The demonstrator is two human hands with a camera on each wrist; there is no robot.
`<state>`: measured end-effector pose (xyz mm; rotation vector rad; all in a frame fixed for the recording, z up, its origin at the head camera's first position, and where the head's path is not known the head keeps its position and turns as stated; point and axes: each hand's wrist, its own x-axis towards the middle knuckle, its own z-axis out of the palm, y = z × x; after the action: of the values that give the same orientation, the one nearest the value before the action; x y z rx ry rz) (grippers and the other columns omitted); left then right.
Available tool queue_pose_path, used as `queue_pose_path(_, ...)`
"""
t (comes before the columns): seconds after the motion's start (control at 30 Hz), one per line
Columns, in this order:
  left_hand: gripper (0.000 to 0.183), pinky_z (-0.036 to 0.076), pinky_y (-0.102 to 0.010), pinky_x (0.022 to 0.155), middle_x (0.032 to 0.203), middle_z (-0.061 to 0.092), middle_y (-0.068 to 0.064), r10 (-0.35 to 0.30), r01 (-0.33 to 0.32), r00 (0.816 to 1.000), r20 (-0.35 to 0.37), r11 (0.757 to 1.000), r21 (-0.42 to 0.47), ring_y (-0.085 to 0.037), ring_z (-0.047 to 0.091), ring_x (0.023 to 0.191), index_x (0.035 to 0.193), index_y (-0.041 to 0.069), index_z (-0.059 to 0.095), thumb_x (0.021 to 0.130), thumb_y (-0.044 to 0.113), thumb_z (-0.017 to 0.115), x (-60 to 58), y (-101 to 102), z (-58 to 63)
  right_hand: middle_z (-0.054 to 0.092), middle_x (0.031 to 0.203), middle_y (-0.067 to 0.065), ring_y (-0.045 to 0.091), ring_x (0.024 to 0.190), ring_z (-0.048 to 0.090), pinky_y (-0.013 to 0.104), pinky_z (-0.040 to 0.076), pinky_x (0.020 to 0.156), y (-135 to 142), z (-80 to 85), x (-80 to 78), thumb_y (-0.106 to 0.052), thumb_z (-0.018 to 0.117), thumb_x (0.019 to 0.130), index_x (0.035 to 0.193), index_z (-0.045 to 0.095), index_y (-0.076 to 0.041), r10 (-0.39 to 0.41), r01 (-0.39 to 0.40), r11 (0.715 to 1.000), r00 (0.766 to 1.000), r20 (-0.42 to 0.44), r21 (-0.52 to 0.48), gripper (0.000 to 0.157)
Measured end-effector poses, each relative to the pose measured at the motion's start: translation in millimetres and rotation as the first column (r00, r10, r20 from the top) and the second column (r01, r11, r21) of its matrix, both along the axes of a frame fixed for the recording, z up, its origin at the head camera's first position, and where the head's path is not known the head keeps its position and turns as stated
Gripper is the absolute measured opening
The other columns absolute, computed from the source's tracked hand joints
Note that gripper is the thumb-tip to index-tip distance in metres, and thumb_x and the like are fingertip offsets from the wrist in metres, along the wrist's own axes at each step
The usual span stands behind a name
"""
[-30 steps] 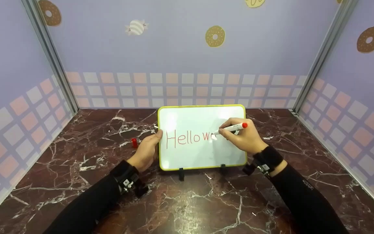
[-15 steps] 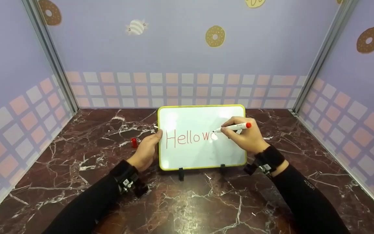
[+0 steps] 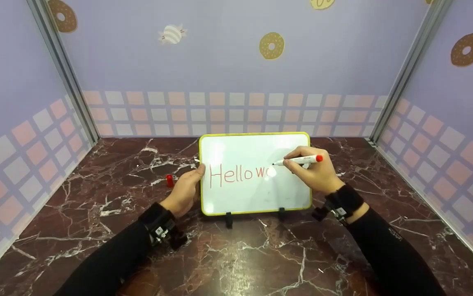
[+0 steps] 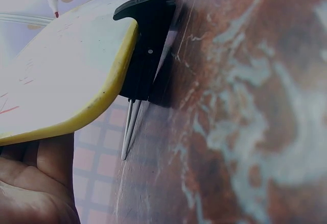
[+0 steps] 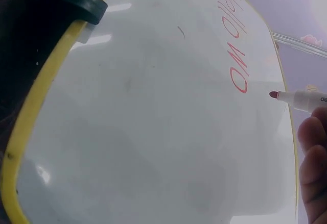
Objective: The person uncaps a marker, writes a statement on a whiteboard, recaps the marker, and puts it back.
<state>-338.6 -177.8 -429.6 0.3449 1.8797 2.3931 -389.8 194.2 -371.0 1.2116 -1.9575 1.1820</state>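
Note:
A yellow-framed whiteboard [image 3: 240, 150] leans on a black stand [image 3: 229, 221], with "Hello wo" written on it in red. At its left edge my left hand [image 3: 183, 191] grips the frame, thumb in front and fingers behind. My right hand [image 3: 318, 174] pinches a white marker [image 3: 302, 160] with a red end, in front of the board's right half. The bare red tip [image 5: 274, 95] points at the board, just past the last "o" in the right wrist view. Behind the left hand a red marker cap [image 3: 170, 181] stands on the marbled table.
Purple patterned walls [image 3: 170, 70] enclose the dark red marbled table [image 3: 236, 259] at the back and sides. Metal corner posts [image 3: 66, 78] rise at the rear. A black clip [image 5: 76, 2] of the stand hooks over the board's lower edge.
My right hand has moved the marker slightly right and up, its tip leaving the last "o". My left hand and the whiteboard stay in place.

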Motion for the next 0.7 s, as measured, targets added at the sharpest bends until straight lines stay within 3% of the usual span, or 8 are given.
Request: queue_pose_path(0.7, 0.061, 0.066, -0.047, 0.095, 0.121, 0.078, -0.018, -0.019, 0.019, 1.000, -0.004, 1.000, 0.015, -0.030, 0.078, 0.108, 0.145, -0.013, 0.059, 0.124, 0.040, 0.038, -0.6, -1.0, -1.4, 0.078, 0.085, 0.006, 0.011, 0.067, 0.058, 0.025, 0.048, 0.058, 3.4, -3.9, -2.9, 0.008, 0.085, 0.089, 0.094, 0.083, -0.004, -0.058, 0.057, 0.998, 0.997, -0.060, -0.030, 0.013)
